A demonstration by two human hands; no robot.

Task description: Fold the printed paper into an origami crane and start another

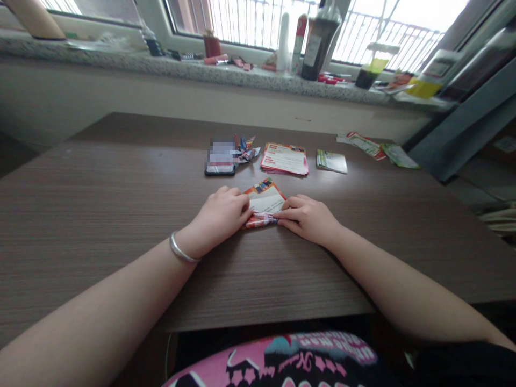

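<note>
A sheet of printed paper [266, 201] lies on the table between my hands, its near edge folded up into a narrow band with a colourful picture side showing. My left hand [226, 210], with a silver bangle at the wrist, pinches the left end of the fold. At the right end, the fingers of my right hand [304, 216] press along the same fold. Just beyond the paper sits a stack of similar printed sheets [284, 158]. To its left a folded paper piece with pointed tips [245, 149] rests beside a phone [220, 157].
A small stack of green-edged cards [331, 161] is right of the sheets. Farther right lie red and green paper strips [366, 145] and a green leaflet [399, 156]. Bottles, including a dark one [317, 48], crowd the granite windowsill [250, 78] behind the brown table [121, 177].
</note>
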